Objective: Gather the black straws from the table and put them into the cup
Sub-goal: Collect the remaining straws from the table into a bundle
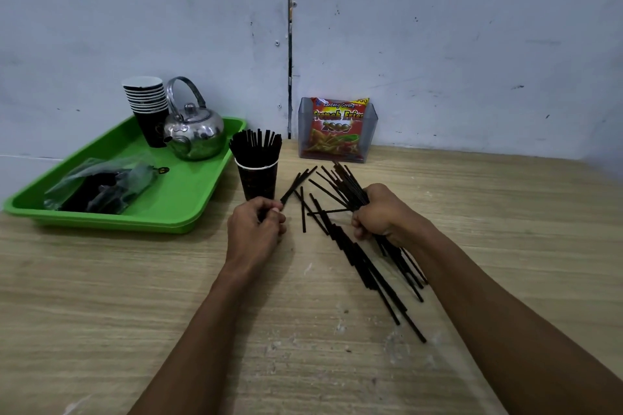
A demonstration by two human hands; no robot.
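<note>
A dark paper cup (258, 180) stands upright on the wooden table (135, 296), packed with several black straws that stick up above its rim. Just in front of the cup, my left hand (256, 229) pinches a few black straws (296, 184) that point up and to the right. My right hand (381, 216) is closed around a thick bundle of black straws (347, 184), which fans out above and below the fist. Several loose black straws (360, 263) lie on the table between and below my hands.
A green tray (188, 192) at the left holds a stack of paper cups (150, 108), a metal kettle (195, 131) and a plastic bag (101, 185). A clear box with a snack packet (337, 130) stands against the wall behind the straws.
</note>
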